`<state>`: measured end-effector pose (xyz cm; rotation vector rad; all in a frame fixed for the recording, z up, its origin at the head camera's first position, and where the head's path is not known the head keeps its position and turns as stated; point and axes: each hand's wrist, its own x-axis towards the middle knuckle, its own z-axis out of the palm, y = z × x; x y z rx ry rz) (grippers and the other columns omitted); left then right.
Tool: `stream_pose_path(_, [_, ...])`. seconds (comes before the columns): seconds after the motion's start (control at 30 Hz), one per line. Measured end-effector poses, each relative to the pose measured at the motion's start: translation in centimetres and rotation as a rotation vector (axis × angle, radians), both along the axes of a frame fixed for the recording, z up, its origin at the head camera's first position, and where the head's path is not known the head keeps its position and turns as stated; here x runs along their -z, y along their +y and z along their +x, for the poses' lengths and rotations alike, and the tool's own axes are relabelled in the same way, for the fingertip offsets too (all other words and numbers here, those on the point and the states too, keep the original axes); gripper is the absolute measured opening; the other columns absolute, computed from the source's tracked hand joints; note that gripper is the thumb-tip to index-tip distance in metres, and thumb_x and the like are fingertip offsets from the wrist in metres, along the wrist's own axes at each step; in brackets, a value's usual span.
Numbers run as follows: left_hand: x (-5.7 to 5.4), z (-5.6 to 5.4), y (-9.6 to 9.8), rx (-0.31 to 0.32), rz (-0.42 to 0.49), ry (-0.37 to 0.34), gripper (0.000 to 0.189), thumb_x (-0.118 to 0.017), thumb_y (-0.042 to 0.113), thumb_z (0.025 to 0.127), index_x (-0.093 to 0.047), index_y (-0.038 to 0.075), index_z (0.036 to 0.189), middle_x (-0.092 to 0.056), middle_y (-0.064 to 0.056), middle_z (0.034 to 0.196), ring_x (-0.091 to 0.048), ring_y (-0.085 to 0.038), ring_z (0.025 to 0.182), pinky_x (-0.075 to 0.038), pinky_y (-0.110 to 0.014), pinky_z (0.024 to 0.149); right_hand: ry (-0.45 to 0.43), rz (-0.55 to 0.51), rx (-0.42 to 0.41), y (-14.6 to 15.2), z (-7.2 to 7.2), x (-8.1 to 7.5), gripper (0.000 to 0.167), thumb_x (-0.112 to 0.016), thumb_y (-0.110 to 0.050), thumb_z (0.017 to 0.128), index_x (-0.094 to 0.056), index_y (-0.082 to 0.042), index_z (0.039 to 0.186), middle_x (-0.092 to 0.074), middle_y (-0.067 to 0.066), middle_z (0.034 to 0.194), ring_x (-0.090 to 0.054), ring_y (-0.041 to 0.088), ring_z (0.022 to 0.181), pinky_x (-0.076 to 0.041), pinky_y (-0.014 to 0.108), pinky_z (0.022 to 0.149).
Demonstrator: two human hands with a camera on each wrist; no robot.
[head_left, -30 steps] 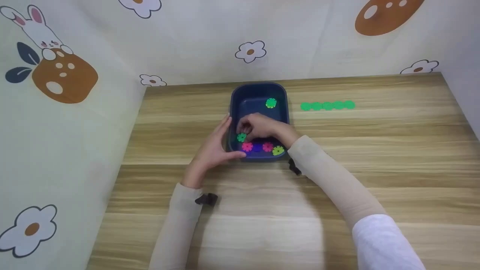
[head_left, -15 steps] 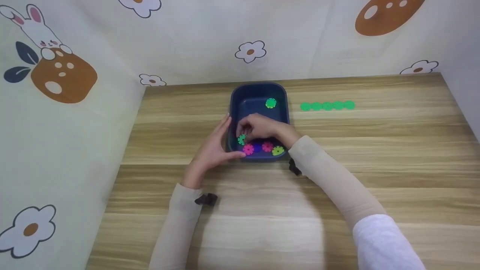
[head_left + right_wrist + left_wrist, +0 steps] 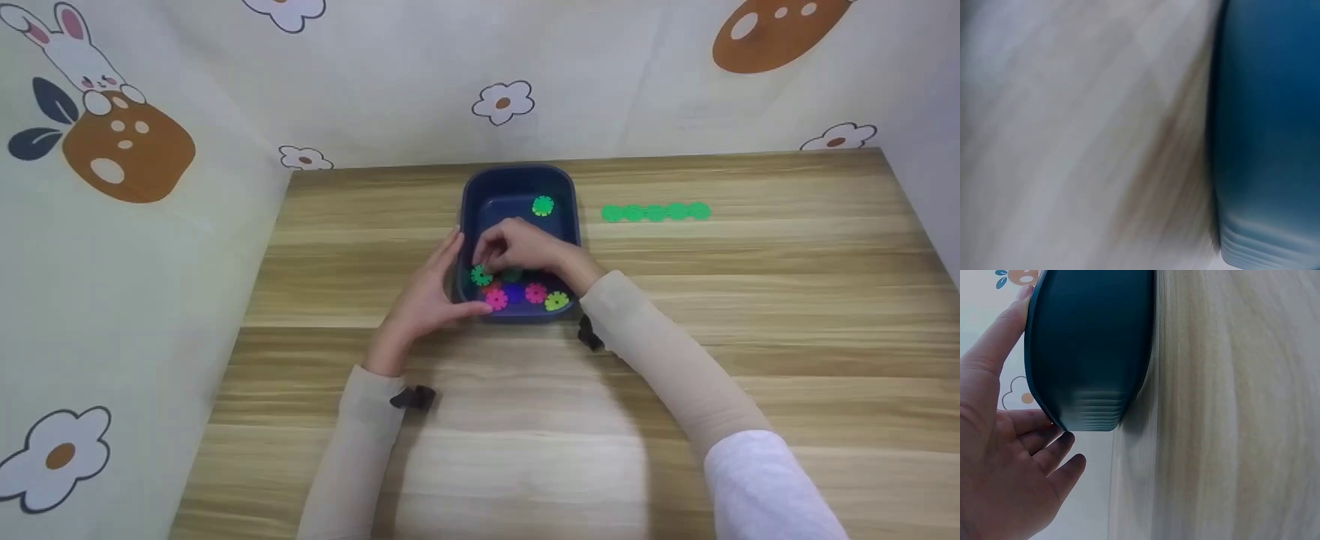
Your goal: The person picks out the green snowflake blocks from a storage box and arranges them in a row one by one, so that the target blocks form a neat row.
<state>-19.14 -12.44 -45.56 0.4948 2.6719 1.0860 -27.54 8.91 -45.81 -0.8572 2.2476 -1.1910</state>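
Wooden table [image 3: 787, 337], hands [image 3: 521, 244] at tray [image 3: 506, 214], green disc [image 3: 477, 276]

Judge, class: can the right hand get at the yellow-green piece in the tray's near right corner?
Probably yes: the right hand is inside the tray, and nothing visible covers the yellow-green piece, though the hand would likely need to draw back.

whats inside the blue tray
The tray holds a green piece at the far end, another green one by the right hand, two pink pieces, a blue piece, a yellow piece and something red at the near end. What lies under the hand is mostly hidden.
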Motion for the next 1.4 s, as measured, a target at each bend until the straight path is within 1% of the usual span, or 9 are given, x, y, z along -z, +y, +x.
stream_pose_path(0.17, [0.0,0.0,0.0,-0.009,-0.002,-0.006,0.111,-0.083,0.050,0.076,-0.018,0.023,0.161,-0.011,0.006,0.170,-0.020,-0.027,0.155,-0.027,-0.055,0.122,-0.007,-0.018,0.067,0.1,0.0,-0.1,0.014,-0.070,-0.004,0.089,-0.076,-0.004,0.102,-0.077,0.013,0.096,-0.068,0.012,0.081,-0.059,0.027,0.081])
stream_pose_path(0.37, [0.1,0.0,0.0,-0.014,0.002,-0.017,0.111,-0.083,0.050,0.076,-0.017,0.024,0.161,-0.010,0.007,0.170,-0.020,-0.027,0.155,-0.026,-0.055,0.123,0.012,-0.023,0.176,0.2,-0.2,-0.1,0.012,-0.068,-0.007,0.091,-0.076,-0.005,0.101,-0.076,0.012,0.097,-0.065,0.012,0.080,-0.057,0.027,0.080])
stream_pose_path(0.5, [0.0,0.1,0.1,-0.019,0.003,-0.022,0.111,-0.083,0.051,0.076,-0.017,0.024,0.161,-0.010,0.006,0.170,-0.020,-0.028,0.155,-0.026,-0.056,0.123,0.017,-0.043,0.249,0.4,-0.3,-0.2,0.013,-0.067,-0.007,0.093,-0.075,-0.004,0.103,-0.075,0.012,0.102,-0.066,0.016,0.084,-0.058,0.029,0.083])
stream_pose_path(0.6, [-0.1,0.1,0.1,-0.017,0.006,-0.021,0.111,-0.083,0.051,0.076,-0.017,0.024,0.161,-0.010,0.006,0.170,-0.019,-0.028,0.155,-0.026,-0.056,0.123,0.018,-0.060,0.293,0.4,-0.4,-0.3,0.014,-0.066,-0.007,0.093,-0.075,-0.004,0.104,-0.075,0.013,0.104,-0.068,0.019,0.088,-0.059,0.033,0.088])
stream_pose_path(0.67, [-0.1,0.1,0.1,-0.019,0.007,-0.018,0.111,-0.083,0.051,0.076,-0.017,0.024,0.161,-0.010,0.006,0.170,-0.020,-0.028,0.155,-0.026,-0.056,0.123,0.021,-0.072,0.316,0.4,-0.4,-0.3,0.014,-0.066,-0.007,0.094,-0.075,-0.004,0.104,-0.074,0.013,0.105,-0.068,0.019,0.089,-0.059,0.033,0.089])
stream_pose_path(0.83, [-0.1,0.1,0.1,-0.018,0.003,-0.012,0.112,-0.084,0.050,0.076,-0.017,0.023,0.161,-0.011,0.004,0.170,-0.019,-0.027,0.155,-0.025,-0.053,0.124,0.029,-0.112,0.380,0.5,-0.5,-0.6,0.014,-0.067,-0.008,0.093,-0.075,-0.005,0.104,-0.075,0.012,0.106,-0.068,0.015,0.087,-0.059,0.029,0.085])
stream_pose_path(1.0, [-0.2,0.0,0.1,-0.017,0.020,-0.012,0.112,-0.085,0.048,0.075,-0.018,0.020,0.161,-0.012,0.000,0.170,-0.018,-0.027,0.156,-0.024,-0.052,0.124,0.043,-0.143,0.468,1.0,-0.6,-1.3,0.012,-0.070,-0.010,0.092,-0.077,-0.007,0.102,-0.075,0.010,0.106,-0.068,0.013,0.083,-0.060,0.025,0.080])
stream_pose_path(1.23, [-0.1,0.0,0.1,-0.021,0.018,-0.032,0.113,-0.084,0.049,0.075,-0.017,0.022,0.161,-0.010,0.003,0.170,-0.018,-0.026,0.156,-0.024,-0.053,0.124,0.045,-0.143,0.522,2.1,-0.8,-2.2,0.013,-0.072,-0.011,0.091,-0.077,-0.007,0.102,-0.076,0.011,0.103,-0.067,0.009,0.080,-0.058,0.020,0.076])
stream_pose_path(1.4, [-0.1,0.0,0.1,-0.028,0.019,-0.037,0.114,-0.085,0.051,0.074,-0.017,0.023,0.161,-0.010,0.001,0.170,-0.018,-0.026,0.156,-0.024,-0.054,0.124,0.023,-0.185,0.541,2.9,-0.9,-2.7,0.014,-0.072,-0.009,0.090,-0.077,-0.003,0.102,-0.076,0.013,0.100,-0.067,0.007,0.077,-0.058,0.018,0.073])
